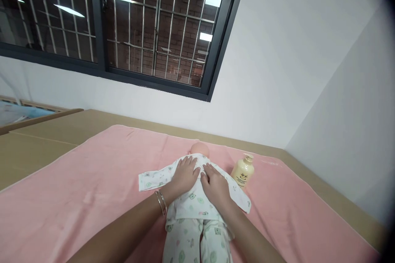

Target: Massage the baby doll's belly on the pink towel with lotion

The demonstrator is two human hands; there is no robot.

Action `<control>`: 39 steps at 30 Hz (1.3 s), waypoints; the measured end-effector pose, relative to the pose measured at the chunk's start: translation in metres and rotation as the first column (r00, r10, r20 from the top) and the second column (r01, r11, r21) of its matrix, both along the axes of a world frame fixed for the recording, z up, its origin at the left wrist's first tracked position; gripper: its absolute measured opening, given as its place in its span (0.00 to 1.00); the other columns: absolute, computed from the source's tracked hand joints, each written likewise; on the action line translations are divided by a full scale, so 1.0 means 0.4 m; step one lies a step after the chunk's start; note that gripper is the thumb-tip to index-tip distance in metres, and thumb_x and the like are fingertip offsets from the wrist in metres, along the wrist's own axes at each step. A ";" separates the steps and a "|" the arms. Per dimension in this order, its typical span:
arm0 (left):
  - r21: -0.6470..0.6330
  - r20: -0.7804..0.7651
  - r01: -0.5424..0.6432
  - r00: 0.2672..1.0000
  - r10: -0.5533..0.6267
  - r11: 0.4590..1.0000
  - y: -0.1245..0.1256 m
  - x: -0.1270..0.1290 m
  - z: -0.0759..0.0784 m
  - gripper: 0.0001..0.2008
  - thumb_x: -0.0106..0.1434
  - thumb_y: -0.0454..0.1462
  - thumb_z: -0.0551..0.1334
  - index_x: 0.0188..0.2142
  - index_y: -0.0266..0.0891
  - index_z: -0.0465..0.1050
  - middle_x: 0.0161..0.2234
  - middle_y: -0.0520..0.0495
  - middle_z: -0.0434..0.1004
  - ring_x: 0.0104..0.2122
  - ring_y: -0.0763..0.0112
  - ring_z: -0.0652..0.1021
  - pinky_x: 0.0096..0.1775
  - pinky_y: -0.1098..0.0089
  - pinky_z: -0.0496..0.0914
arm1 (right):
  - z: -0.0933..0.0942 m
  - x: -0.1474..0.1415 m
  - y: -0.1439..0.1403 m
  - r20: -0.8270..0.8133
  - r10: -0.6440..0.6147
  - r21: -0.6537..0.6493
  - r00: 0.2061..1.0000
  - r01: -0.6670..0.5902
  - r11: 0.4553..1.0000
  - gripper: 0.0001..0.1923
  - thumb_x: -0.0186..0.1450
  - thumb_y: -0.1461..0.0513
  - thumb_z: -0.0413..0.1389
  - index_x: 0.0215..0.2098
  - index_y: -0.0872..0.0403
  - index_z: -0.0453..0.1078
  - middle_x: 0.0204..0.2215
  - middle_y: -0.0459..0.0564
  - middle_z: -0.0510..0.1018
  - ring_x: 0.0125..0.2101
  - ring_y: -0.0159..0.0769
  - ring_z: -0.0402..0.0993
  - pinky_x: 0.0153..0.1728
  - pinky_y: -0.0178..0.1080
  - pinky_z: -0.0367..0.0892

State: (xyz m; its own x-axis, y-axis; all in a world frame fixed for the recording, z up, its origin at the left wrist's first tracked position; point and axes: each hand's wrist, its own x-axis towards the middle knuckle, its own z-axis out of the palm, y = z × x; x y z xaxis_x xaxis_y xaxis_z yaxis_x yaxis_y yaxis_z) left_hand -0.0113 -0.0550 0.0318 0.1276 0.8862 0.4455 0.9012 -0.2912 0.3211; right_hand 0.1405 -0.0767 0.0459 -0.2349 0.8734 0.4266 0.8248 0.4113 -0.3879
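A baby doll (197, 150) lies on a pink blanket (92, 189), head toward the wall, dressed in a white printed sleepsuit (194, 234). Its sleeves spread out to both sides. My left hand (185, 172), with bangles on the wrist, lies flat on the doll's chest with fingers apart. My right hand (214, 183) rests flat beside it on the chest, fingers pointing up toward the collar. Neither hand grips anything. Most of the doll's face is hidden behind the clothing and my hands.
A cream pump bottle (243, 170) stands on the blanket just right of the doll's shoulder. The blanket covers a tan surface (40, 148) that meets a white wall. A barred dark window (138, 28) is above. A wooden frame (37, 117) is at the far left.
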 end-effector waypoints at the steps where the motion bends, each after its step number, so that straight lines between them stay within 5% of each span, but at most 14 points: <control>1: 0.025 -0.020 -0.021 1.000 0.022 0.999 -0.010 0.009 0.001 0.22 0.69 0.41 0.47 0.58 0.37 0.64 0.60 0.39 0.65 0.61 0.55 0.64 0.60 0.51 0.58 | -0.005 0.007 0.013 -0.022 0.019 -0.017 1.000 -0.019 1.000 0.24 0.68 0.57 0.44 0.59 0.55 0.66 0.59 0.53 0.66 0.61 0.42 0.59 0.60 0.46 0.57; 6: 0.130 -0.149 -0.049 0.986 0.069 0.990 -0.057 0.047 0.015 0.19 0.69 0.35 0.46 0.49 0.31 0.71 0.51 0.35 0.74 0.53 0.53 0.72 0.55 0.53 0.64 | -0.032 0.036 0.071 -0.084 0.155 -0.044 0.984 -0.159 0.986 0.27 0.69 0.56 0.44 0.63 0.60 0.59 0.63 0.53 0.59 0.65 0.39 0.51 0.65 0.46 0.46; 11: 0.181 -0.093 -0.045 0.994 0.062 0.983 -0.054 0.042 0.013 0.17 0.68 0.35 0.49 0.47 0.34 0.73 0.51 0.37 0.74 0.53 0.55 0.72 0.54 0.55 0.65 | -0.038 0.039 0.078 -0.053 0.171 -0.047 0.984 -0.174 0.984 0.28 0.70 0.56 0.41 0.65 0.60 0.56 0.65 0.54 0.55 0.66 0.40 0.47 0.66 0.47 0.43; 21: 0.095 0.083 0.027 0.996 -0.035 0.995 -0.013 0.012 0.012 0.19 0.66 0.39 0.53 0.53 0.34 0.70 0.55 0.38 0.71 0.56 0.55 0.69 0.58 0.54 0.63 | 0.002 -0.001 0.008 0.039 0.041 -0.018 0.998 -0.041 0.999 0.23 0.68 0.60 0.45 0.59 0.59 0.66 0.60 0.58 0.65 0.62 0.46 0.57 0.62 0.47 0.54; 28: 0.082 0.123 0.026 0.992 -0.036 0.996 -0.010 0.012 -0.007 0.21 0.66 0.38 0.52 0.56 0.34 0.67 0.59 0.38 0.68 0.59 0.57 0.67 0.61 0.53 0.58 | 0.000 -0.007 -0.009 0.107 0.043 0.048 0.993 -0.049 0.998 0.20 0.69 0.61 0.43 0.52 0.52 0.72 0.55 0.51 0.71 0.59 0.43 0.62 0.59 0.45 0.59; 39: 0.071 0.177 0.024 0.984 -0.036 0.997 -0.006 0.018 -0.012 0.22 0.67 0.39 0.51 0.57 0.34 0.66 0.59 0.41 0.67 0.60 0.57 0.65 0.63 0.53 0.56 | -0.028 0.020 0.038 -0.041 0.088 -0.033 0.995 -0.090 0.995 0.27 0.70 0.56 0.43 0.64 0.58 0.57 0.64 0.55 0.57 0.65 0.43 0.48 0.65 0.49 0.44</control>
State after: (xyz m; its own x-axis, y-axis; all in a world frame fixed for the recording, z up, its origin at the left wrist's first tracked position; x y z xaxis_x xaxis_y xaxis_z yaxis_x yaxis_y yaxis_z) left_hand -0.0043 -0.0575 0.0270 0.0669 0.8500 0.5225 0.8221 -0.3437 0.4538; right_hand 0.1483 -0.0616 0.0346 -0.2962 0.8640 0.4071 0.7695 0.4684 -0.4342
